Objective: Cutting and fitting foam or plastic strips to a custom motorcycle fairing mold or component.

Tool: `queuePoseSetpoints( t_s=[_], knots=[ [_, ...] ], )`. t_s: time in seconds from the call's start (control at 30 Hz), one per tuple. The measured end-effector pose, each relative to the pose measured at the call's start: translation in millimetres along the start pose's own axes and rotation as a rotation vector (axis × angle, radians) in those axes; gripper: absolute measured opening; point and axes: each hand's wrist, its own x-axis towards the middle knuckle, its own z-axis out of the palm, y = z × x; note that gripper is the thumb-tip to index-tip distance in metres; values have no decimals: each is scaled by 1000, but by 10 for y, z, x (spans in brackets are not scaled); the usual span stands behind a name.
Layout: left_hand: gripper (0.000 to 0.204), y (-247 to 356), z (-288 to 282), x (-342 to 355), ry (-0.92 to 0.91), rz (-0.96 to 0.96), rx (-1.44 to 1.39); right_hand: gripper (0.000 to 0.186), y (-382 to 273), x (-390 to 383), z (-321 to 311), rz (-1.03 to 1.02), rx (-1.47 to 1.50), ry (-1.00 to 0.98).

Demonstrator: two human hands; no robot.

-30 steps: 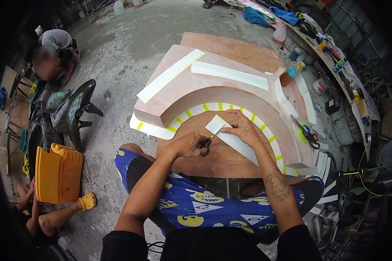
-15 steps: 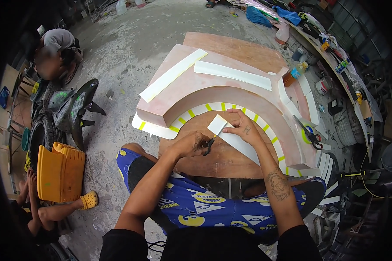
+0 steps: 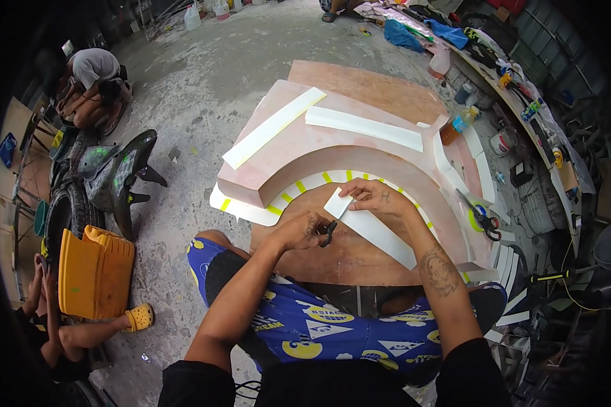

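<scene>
My left hand (image 3: 305, 230) is closed around the black handle of a pair of scissors (image 3: 329, 233). Their tips are up against the far end of a long white strip (image 3: 380, 237), where a line crosses it. With bent fingers, my right hand (image 3: 370, 197) pinches the strip near that same end. The strip slants toward my right knee, above a brown wooden board (image 3: 298, 261). Beyond my hands stands a pale pink arched form (image 3: 278, 163). Yellow tape pieces (image 3: 328, 177) are spaced along the white inner edge of its curve.
Two white strips (image 3: 275, 129) (image 3: 363, 129) lie on the form. A bottle of amber liquid (image 3: 460, 125) and another pair of scissors (image 3: 483, 220) with tape are at right. A yellow crate (image 3: 95, 275) stands left; one person (image 3: 91, 88) crouches farther off, another sits beside the crate.
My right hand has shifted slightly left, nearer the strip's end, and the strip's end now lies flatter in line with the rest. The scissors stay at the strip; the whole view has shifted slightly.
</scene>
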Motion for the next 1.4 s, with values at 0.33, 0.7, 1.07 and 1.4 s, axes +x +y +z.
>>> queuePoseSetpoints(
  t_s=[0.33, 0.7, 1.07, 1.4],
  knots=[
    [16, -175, -18, -103, 53, -26, -81, 36, -70, 309, -72, 128, 80, -195],
    [32, -585, 101, -484, 47, -330, 363, 41, 74, 653, -10, 100, -54, -243],
    [32, -676, 305, -388, -137, -483, 736, 31, -9, 194, 370, 64, 253, 38],
    [11, 487, 482, 407, 8, 55, -102, 23, 557, -1411, 705, 417, 299, 231]
  ],
)
